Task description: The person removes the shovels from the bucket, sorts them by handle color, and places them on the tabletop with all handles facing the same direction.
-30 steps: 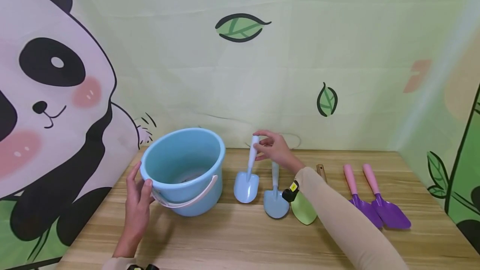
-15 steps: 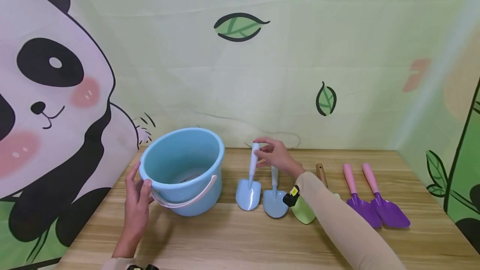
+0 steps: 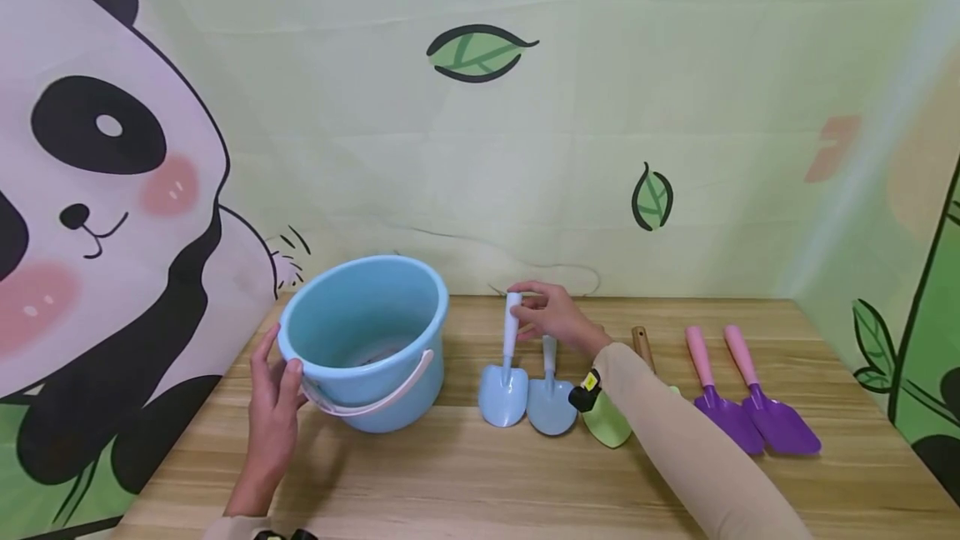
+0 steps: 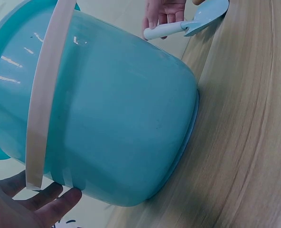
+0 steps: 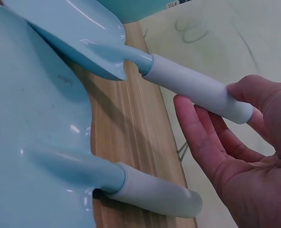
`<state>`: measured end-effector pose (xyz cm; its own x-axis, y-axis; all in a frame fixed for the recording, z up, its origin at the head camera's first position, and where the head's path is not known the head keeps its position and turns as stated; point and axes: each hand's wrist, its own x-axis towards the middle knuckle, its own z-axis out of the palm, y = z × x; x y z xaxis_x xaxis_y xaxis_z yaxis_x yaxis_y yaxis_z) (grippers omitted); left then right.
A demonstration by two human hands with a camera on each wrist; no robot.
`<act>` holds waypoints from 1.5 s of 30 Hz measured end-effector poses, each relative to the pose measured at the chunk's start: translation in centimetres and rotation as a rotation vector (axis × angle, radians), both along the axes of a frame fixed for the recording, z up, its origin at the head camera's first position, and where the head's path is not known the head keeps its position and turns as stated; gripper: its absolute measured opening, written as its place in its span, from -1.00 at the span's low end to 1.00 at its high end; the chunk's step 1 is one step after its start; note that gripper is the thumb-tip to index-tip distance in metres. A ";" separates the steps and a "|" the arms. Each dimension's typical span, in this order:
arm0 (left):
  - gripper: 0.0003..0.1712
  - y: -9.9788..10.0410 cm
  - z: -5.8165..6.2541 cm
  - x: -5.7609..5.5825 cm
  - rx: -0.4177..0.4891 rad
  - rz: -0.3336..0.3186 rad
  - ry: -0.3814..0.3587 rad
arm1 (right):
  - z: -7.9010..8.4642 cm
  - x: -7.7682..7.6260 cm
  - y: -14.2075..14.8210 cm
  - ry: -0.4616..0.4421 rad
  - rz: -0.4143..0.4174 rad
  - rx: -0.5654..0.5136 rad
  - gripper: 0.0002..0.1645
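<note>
A light blue bucket (image 3: pixel 405 394) with a pale handle stands at the left of the table. Against its near left side rests my left hand (image 3: pixel 272 407), fingers and thumb touching the outer wall just under the rim; in the left wrist view, fingertips (image 4: pixel 64 204) touch the wall beside the bucket's handle. My right hand (image 3: pixel 553 315) pinches the end of the white grip of a light blue hand shovel (image 3: pixel 504 394), its handle raised and blade down near the tabletop. Immediately right of it lies a second light blue hand shovel (image 3: pixel 552 408), also near the hand in the right wrist view.
Right of the blue shovels, partly behind my right sleeve, lies a green trowel (image 3: pixel 606 419) with a wooden handle. Two purple shovels (image 3: pixel 783 427) with pink grips lie farther right. A panda-printed backdrop (image 3: pixel 337 148) rises behind the wooden table (image 3: pixel 450 490).
The shovel in my right hand has come down and slightly right, nearing the second blue shovel. My left hand has stayed at the bucket.
</note>
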<state>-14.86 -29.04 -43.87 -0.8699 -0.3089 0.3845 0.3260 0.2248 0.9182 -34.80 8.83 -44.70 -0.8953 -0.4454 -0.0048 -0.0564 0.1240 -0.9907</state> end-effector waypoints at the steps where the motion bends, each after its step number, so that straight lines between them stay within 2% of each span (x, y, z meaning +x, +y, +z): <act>1: -0.34 0.0 0.0 0.0 0.004 0.000 0.004 | 0.1 0.0 0.0 0.000 0.003 0.009 -0.43; 11: -0.34 0.1 0.3 0.1 0.002 -0.007 -0.016 | 0.9 0.1 -0.7 -0.013 -0.002 0.084 -0.50; 22: -0.34 0.0 0.2 0.0 0.005 -0.011 -0.006 | 1.1 -0.3 -1.8 0.014 -0.034 0.248 -0.44; 28: -0.34 0.0 0.2 0.0 -0.002 -0.013 -0.003 | 1.2 -0.2 -2.3 0.006 -0.055 0.329 -0.45; 36: -0.34 0.1 0.2 0.0 0.021 -0.012 -0.007 | 1.2 0.0 -2.5 0.038 -0.065 0.425 -0.45; 45: -0.32 0.1 0.2 0.1 -0.022 0.002 -0.017 | 1.5 0.5 -2.7 0.056 -0.078 0.497 -0.46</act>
